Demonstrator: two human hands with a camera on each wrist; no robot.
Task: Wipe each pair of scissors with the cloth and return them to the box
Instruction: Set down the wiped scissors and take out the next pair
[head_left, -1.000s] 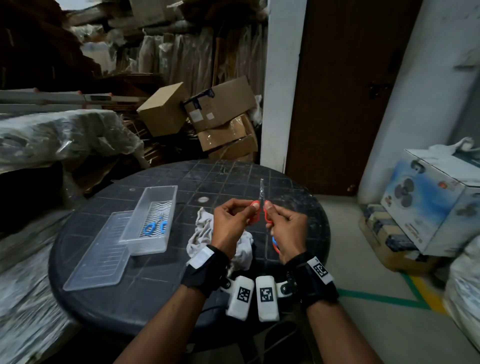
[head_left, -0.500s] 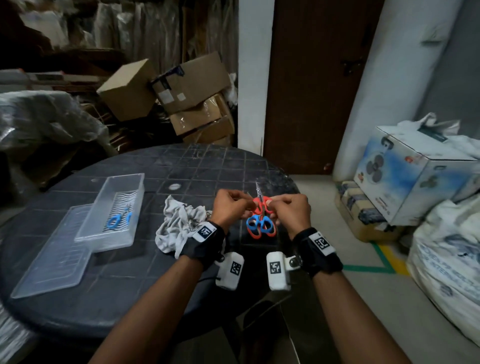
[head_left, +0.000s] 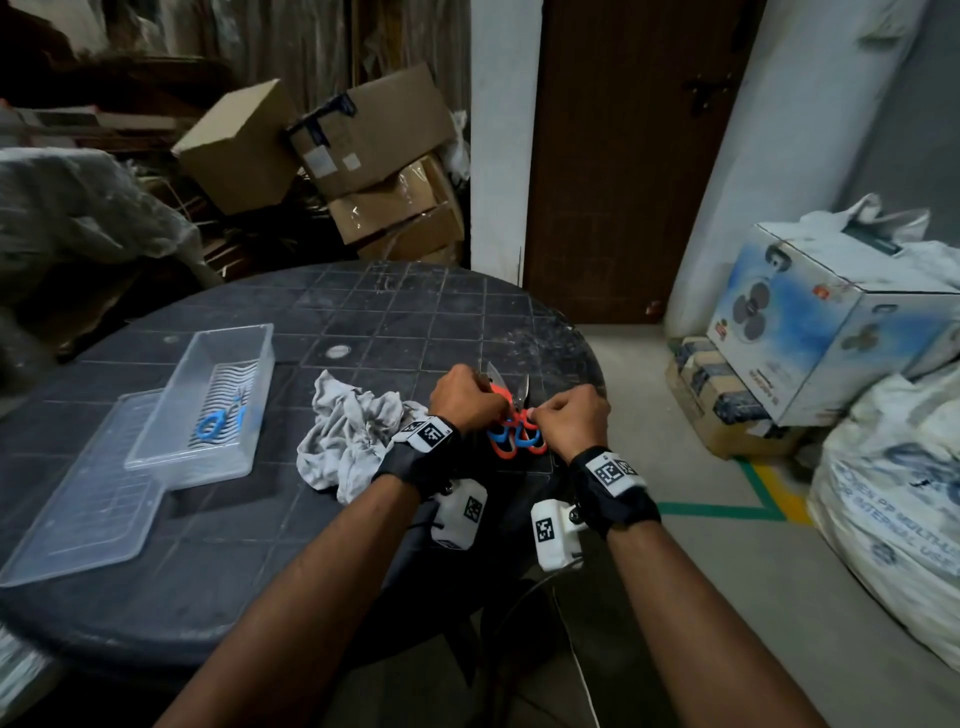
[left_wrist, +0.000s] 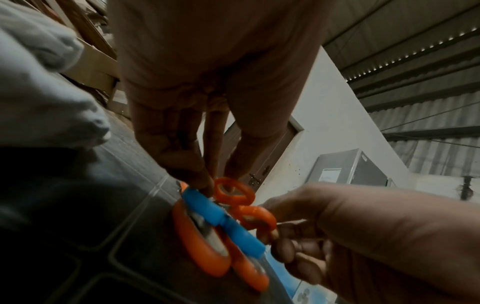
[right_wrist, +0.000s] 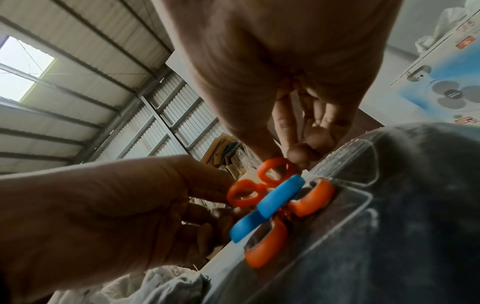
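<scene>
Small orange scissors (head_left: 511, 410) are held low at the table's right side, blades spread apart. My left hand (head_left: 483, 402) pinches one finger ring (left_wrist: 232, 192) and my right hand (head_left: 540, 415) pinches the other ring (right_wrist: 275, 169). Under them a larger orange-and-blue pair (head_left: 514, 444) lies on the dark table (head_left: 363, 322). The crumpled grey cloth (head_left: 353, 431) lies just left of my left wrist, untouched. A clear plastic box (head_left: 249, 353) at the left holds blue scissors (head_left: 221, 421).
The box's clear lid (head_left: 78, 509) lies partly under the box near the table's left front. The table edge runs close on the right of my hands. Cardboard boxes (head_left: 322, 150) are stacked behind; a fan carton (head_left: 831, 322) and white sacks (head_left: 893, 493) sit on the floor at right.
Both hands have come down from mid-air to the table surface with the small orange scissors. Its blades, upright and together before, now stand apart. The head view has swung right.
</scene>
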